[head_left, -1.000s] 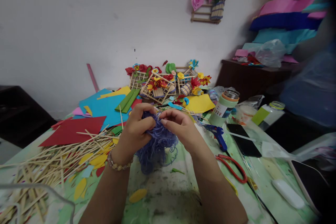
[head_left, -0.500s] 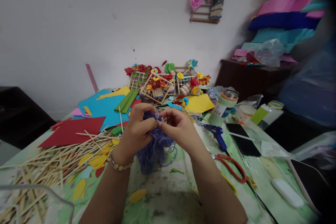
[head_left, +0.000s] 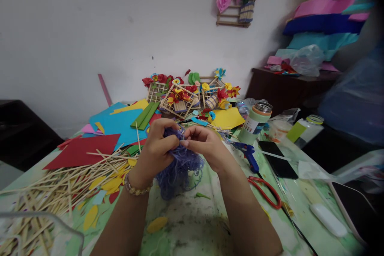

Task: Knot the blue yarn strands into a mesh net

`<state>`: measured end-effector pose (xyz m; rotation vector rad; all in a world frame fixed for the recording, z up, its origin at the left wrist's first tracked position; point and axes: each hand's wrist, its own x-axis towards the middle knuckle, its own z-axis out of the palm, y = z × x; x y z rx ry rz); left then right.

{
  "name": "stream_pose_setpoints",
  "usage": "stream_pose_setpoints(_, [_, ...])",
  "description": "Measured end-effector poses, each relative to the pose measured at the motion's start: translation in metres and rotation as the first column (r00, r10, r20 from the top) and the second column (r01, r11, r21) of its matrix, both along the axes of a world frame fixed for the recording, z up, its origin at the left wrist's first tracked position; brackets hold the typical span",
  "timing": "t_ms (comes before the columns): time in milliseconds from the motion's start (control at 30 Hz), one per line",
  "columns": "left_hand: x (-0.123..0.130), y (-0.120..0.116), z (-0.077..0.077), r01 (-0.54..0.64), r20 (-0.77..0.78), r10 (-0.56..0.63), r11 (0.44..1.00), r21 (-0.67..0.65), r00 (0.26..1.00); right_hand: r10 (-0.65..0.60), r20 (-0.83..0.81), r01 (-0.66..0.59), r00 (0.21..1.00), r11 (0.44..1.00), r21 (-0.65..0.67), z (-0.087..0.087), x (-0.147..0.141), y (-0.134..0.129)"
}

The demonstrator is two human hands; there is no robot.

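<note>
A tangled bundle of purple yarn (head_left: pixel 180 166) hangs from my hands over the middle of the table, its loose loops drooping to the tabletop. My left hand (head_left: pixel 160 144), with a beaded bracelet at the wrist, is closed around the upper part of the bundle. Beside it, my right hand (head_left: pixel 204 144) pinches at the yarn with thumb and forefinger, close to the left thumb. The exact strand between the right fingertips is too small to make out clearly.
Thin wooden sticks (head_left: pixel 69 184) and red card (head_left: pixel 87 150) lie to the left. Red-handled scissors (head_left: pixel 265 192), a blue glue gun (head_left: pixel 249 155), a black phone (head_left: pixel 277 160) and a green bottle (head_left: pixel 255 122) are at right. Stick frames with paper flowers (head_left: pixel 180 100) stand behind.
My right hand has shifted slightly to the right, its thumb drawing a little away from the left hand. The yarn's loose loops have spread a bit to the right.
</note>
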<state>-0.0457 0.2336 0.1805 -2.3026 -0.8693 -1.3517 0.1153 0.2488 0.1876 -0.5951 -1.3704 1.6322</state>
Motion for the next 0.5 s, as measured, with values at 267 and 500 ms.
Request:
stream_pose_setpoints(267, [-0.004, -0.001, 0.001, -0.014, 0.012, 0.015, 0.999, -0.045, 1.000, 0.065, -0.082, -0.075, 0.995, 0.990, -0.121, 0.003, 0.009, 0.004])
stream_pose_setpoints(500, [-0.025, 0.012, 0.000, -0.132, 0.015, 0.132, 0.991, -0.035, 0.991, -0.054, -0.113, 0.039, 0.992, 0.991, -0.130, 0.000, 0.028, 0.014])
